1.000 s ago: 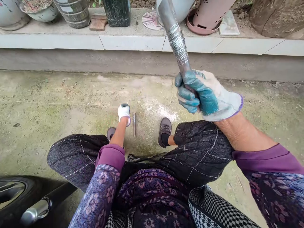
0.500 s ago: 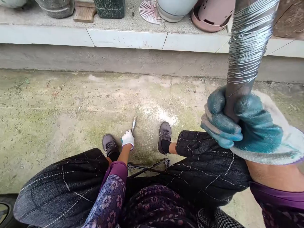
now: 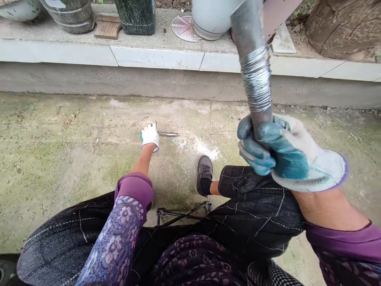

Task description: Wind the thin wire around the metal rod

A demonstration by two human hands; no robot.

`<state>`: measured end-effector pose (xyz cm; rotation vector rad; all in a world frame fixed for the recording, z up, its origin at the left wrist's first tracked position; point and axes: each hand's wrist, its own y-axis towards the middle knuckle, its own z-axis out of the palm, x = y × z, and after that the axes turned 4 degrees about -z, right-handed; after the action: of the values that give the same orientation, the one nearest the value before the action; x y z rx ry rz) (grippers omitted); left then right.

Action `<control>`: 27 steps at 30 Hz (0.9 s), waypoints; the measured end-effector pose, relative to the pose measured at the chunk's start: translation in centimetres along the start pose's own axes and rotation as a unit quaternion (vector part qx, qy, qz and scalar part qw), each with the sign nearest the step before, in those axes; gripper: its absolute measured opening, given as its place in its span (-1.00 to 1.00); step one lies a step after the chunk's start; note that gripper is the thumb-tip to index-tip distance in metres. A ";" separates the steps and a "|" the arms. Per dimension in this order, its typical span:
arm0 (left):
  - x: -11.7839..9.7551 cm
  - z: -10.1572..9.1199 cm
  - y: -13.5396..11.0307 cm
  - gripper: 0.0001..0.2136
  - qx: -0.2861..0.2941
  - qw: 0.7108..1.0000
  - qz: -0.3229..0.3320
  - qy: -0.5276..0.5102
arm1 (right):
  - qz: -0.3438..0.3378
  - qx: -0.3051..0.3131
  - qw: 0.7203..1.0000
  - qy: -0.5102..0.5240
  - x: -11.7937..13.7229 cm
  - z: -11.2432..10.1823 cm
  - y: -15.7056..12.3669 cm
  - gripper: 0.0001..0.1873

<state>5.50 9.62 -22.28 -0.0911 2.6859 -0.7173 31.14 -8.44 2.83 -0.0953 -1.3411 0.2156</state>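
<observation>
My right hand [image 3: 276, 149], in a teal and white work glove, is closed round a grey metal pipe [image 3: 253, 51] that stands nearly upright and has thin wire [image 3: 256, 83] wound tightly about it just above my fist. My left hand [image 3: 149, 135], in a white glove, reaches down to the concrete floor and grips a short metal rod [image 3: 168, 134] that points to the right. I sit with my knees apart; my right shoe [image 3: 204, 171] rests on the floor near a white powdery patch [image 3: 205, 147].
A raised tiled ledge [image 3: 157, 57] runs across the back, carrying pots, a dark container [image 3: 135, 16], a round white grate [image 3: 186, 28] and a wooden block [image 3: 107, 26]. Part of a black metal stool frame [image 3: 181, 214] shows between my legs.
My left hand took up the rod from the floor between my feet and has carried it forward and to the left. The pipe in my right hand swung left and away from the camera.
</observation>
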 end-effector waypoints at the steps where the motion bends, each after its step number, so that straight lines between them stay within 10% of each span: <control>1: 0.0 -0.6 0.3 -0.35 -0.032 0.999 0.003 -0.003 | 0.002 0.006 1.000 -0.009 0.0 0.0 0.1 -0.76; 9: -3.7 -5.8 -1.9 -0.62 0.024 0.978 0.175 -0.107 | 0.038 -0.025 0.992 -0.121 0.2 1.8 2.9 -0.73; 14: -8.8 -10.1 -10.9 -0.65 0.141 0.889 0.273 -0.339 | -0.026 -0.023 0.981 -0.190 -0.8 2.9 4.2 -0.69; 20: -8.9 -13.0 -20.7 -0.54 0.198 0.858 0.305 -0.364 | -0.102 0.006 0.967 -0.232 -1.1 3.7 4.5 -0.65; 27: -7.2 -12.5 -19.0 -0.77 0.054 0.879 0.264 -0.394 | -0.143 0.059 0.948 -0.279 -0.8 6.0 4.8 -0.65</control>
<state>7.25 0.07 -0.49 0.3060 1.7600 -0.4959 24.62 -4.28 2.48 0.2823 -1.8809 0.0755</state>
